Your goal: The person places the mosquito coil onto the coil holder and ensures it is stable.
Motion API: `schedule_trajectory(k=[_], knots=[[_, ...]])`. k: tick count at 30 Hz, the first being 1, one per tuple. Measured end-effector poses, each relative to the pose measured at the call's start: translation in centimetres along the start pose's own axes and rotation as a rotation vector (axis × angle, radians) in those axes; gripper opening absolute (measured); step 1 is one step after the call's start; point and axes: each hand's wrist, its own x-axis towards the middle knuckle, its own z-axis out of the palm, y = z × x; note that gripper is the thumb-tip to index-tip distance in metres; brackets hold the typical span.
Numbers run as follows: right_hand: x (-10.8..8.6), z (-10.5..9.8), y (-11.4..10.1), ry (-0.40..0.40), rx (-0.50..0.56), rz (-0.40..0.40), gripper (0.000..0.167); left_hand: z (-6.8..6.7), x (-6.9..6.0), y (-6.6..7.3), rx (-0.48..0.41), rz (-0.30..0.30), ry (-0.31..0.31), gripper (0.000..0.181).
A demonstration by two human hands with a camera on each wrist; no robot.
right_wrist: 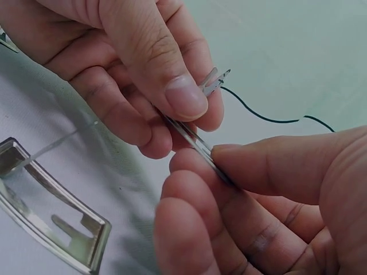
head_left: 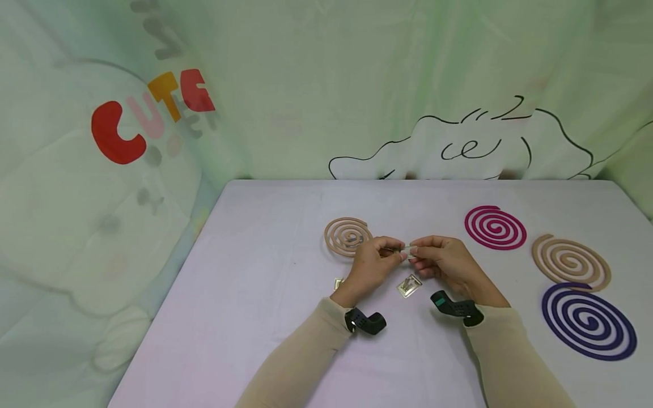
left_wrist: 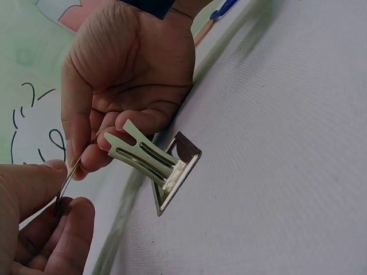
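Observation:
My left hand (head_left: 368, 269) and right hand (head_left: 451, 263) meet over the table, pinching a thin metal mosquito coil stand (right_wrist: 198, 146) between thumbs and fingers. Seen nearly edge-on, it has a forked end (right_wrist: 215, 83) that pokes out past the left thumb. Below the hands lies a second stand (head_left: 410, 287), its forked tongue bent up from a rectangular frame in the left wrist view. A third stand (head_left: 338, 283) is partly hidden behind the left wrist. Beyond the left hand lies a tan mosquito coil (head_left: 336, 245), with small grey metallic pieces at its middle.
At the right lie a magenta coil (head_left: 495, 227), a tan coil (head_left: 571, 262) and a purple coil (head_left: 589, 322), the purple one overlapping the tan one's edge. A white cloth covers the table (head_left: 245, 283). A printed curtain (head_left: 306, 85) hangs behind it.

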Motion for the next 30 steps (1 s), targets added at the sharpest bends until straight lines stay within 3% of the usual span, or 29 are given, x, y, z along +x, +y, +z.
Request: schedule_trajectory(k=[9,30], knots=[[0.04,-0.11,0.07,-0.001,-0.015,-0.005,0.022,0.15,0.09,-0.05,0.008,-0.012,0.021,0.017],[-0.15,-0.36,0.13,-0.02,0.001,-0.042,0.019,0.27,0.07,0.02,-0.075,-0.032,0.048,0.015]])
